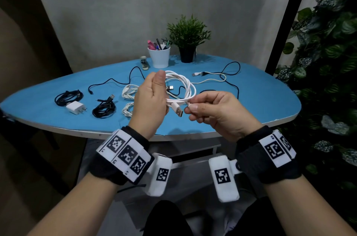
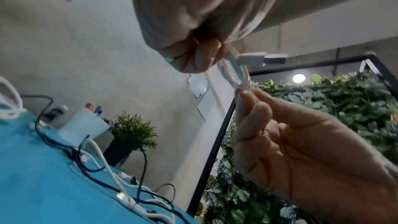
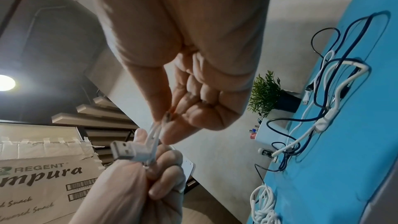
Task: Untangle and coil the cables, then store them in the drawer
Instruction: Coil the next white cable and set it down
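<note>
Above the blue table [image 1: 251, 104] I hold a white USB cable [image 1: 188, 86] wound into a loose coil. My left hand [image 1: 152, 96] grips the coil's loops, and its USB-A plug [image 1: 178, 110] sticks out below the fingers. My right hand [image 1: 204, 108] pinches the cable's small free end [image 3: 167, 117] between thumb and forefinger, just right of the coil. On the table lie two coiled black cables [image 1: 68, 96] [image 1: 104, 109], two small white bundles [image 1: 129, 91] [image 1: 127, 110], and a loose tangle of black and white cables [image 1: 218, 79].
A white charger plug [image 1: 75, 107] lies at the left front. At the back stand a white pen cup [image 1: 159, 56], a potted plant [image 1: 187, 42] and a small stapler [image 1: 144, 63]. Foliage fills the right side. A white drawer unit [image 1: 193, 150] sits under the table.
</note>
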Demonstrator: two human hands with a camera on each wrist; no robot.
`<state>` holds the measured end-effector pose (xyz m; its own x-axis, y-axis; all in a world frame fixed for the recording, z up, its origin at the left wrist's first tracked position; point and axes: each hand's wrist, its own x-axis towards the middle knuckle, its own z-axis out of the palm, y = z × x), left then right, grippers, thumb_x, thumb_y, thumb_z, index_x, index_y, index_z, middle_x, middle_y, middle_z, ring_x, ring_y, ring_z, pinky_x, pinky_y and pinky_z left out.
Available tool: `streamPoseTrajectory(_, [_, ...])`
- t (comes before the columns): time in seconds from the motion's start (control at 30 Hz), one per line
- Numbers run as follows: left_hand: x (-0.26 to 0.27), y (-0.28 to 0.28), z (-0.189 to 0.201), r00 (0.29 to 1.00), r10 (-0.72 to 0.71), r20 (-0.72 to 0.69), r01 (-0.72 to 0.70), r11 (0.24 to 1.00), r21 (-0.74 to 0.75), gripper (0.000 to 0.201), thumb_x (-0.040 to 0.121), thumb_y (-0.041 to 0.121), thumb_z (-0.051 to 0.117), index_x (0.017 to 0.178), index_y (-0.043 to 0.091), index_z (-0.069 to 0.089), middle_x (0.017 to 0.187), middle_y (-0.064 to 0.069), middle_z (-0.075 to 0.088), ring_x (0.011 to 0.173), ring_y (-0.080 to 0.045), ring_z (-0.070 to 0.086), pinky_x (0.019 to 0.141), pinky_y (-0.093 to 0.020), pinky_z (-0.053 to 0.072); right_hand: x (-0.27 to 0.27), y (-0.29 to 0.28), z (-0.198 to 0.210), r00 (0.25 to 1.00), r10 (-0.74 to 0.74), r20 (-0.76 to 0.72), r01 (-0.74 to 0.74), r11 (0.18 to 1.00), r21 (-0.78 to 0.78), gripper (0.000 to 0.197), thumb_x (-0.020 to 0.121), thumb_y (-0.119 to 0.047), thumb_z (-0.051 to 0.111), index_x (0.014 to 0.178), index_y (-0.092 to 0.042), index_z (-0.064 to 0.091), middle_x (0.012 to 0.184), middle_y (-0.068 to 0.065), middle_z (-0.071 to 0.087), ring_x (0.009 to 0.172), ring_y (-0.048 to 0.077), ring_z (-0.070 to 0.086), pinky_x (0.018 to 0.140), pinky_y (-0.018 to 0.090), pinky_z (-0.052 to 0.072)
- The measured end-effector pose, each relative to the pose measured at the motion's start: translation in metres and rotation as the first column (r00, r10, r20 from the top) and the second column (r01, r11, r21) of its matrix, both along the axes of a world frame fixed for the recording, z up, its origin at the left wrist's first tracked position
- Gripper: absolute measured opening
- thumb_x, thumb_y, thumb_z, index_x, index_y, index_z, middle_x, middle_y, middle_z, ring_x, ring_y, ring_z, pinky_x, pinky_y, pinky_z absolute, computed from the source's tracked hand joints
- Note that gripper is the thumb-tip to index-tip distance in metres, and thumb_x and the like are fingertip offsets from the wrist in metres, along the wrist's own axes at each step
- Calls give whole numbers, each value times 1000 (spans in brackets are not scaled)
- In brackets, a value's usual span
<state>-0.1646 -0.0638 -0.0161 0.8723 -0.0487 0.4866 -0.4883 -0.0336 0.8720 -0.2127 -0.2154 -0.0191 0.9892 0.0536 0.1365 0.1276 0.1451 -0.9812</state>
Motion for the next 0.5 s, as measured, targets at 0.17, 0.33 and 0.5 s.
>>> streamPoseTrajectory(0.17, [-1,1,-5,980,74,184,-119,962,245,47,98,44,32,84,2,47,58,-18,45,49,-23,44,49,-36,39,5,4,-2,997,-62,-49,63,998,11,15,84,-18,64,76,-5,63,65,10,64,51,13,58,48,19,39])
streamPoseTrajectory(0.33, [6,6,-6,999,-44,11,38,943,331,39,99,36,37,76,9,51,62,-4,56,55,-14,53,58,-36,48,11,-3,-7,983,-186,-1,185,980,-78,5,85,-7,65,81,-4,65,63,5,64,50,10,57,45,18,40])
streamPoseTrajectory(0.5, [8,8,-7,986,-123,-108,157,894,419,35,93,45,46,86,15,62,62,6,62,60,-9,54,65,-31,44,11,-3,-6,982,-164,89,185,924,-334,9,83,-4,67,75,-7,66,63,2,61,49,3,50,48,14,38])
